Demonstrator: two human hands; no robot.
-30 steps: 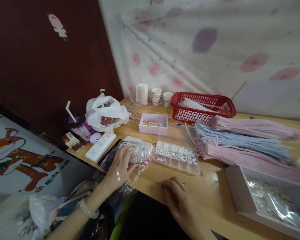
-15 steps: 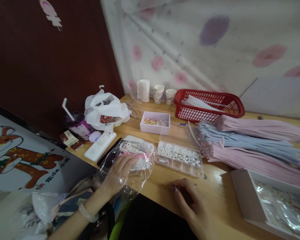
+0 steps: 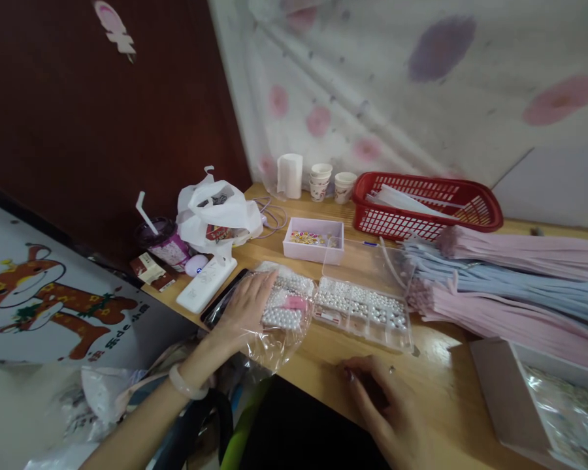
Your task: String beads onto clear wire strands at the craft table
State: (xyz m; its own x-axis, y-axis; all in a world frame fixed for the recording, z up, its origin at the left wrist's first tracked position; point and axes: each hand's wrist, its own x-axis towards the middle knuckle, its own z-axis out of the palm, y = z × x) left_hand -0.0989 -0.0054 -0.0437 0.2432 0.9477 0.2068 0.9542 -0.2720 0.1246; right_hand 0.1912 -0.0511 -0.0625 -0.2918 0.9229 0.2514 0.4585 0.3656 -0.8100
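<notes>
My left hand lies palm down, its fingers extended, over the left part of a clear plastic bag with strings of white pearl beads and a pink piece in it. Part of the bag is hidden beneath the hand. My right hand rests on the wooden table, fingers loosely curled and thumb apart from them, with nothing visible in it. Between and beyond the hands is an open clear compartment box of white beads. Behind it stands a small white box of colourful pieces.
A red basket, paper cups and a white plastic bag stand at the back. Pink and blue fuzzy stems lie at right, above a larger box. A purple cup stands at left.
My left hand has shifted toward the left side of the bead bag and lies flatter, uncovering more beads and the pink piece. The whole view has moved slightly. My right hand keeps its pose.
</notes>
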